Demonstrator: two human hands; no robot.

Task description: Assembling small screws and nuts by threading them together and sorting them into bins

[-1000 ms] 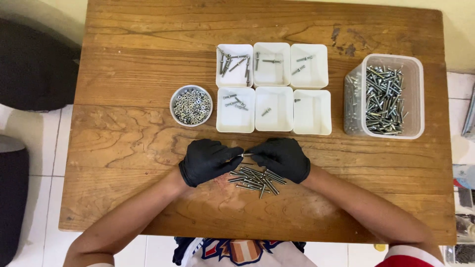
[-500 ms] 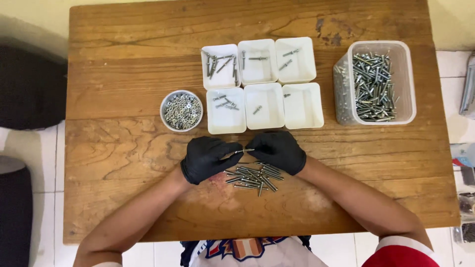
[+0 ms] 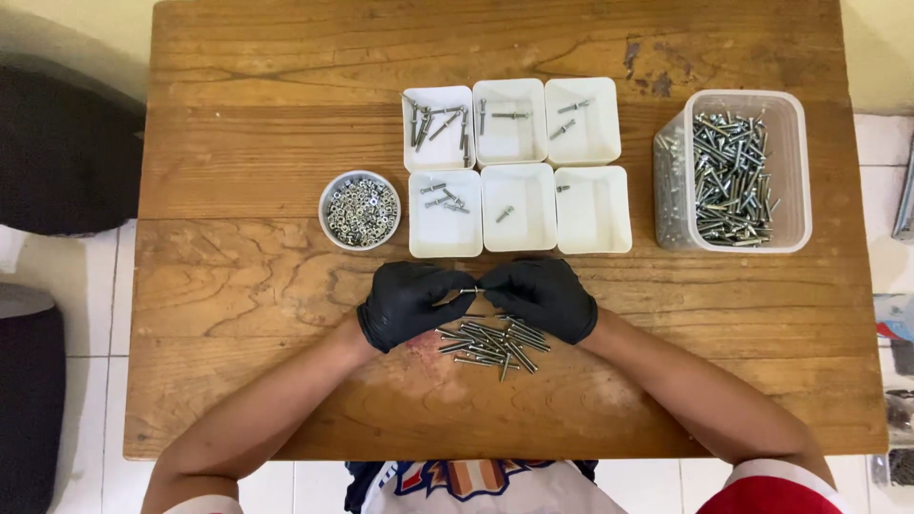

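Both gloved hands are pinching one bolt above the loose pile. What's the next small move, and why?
Probably carry the bolt forward to one of the six white trays and drop it in. The left hand and right hand grip it at its two ends, clear of the bolt pile. The trays already hold separated bolts, so sorting seems under way; which tray suits its length I cannot tell.

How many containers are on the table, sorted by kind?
Small white square trays: 6
Round bowl of nuts: 1
Clear tub of bolts: 1
Total: 8
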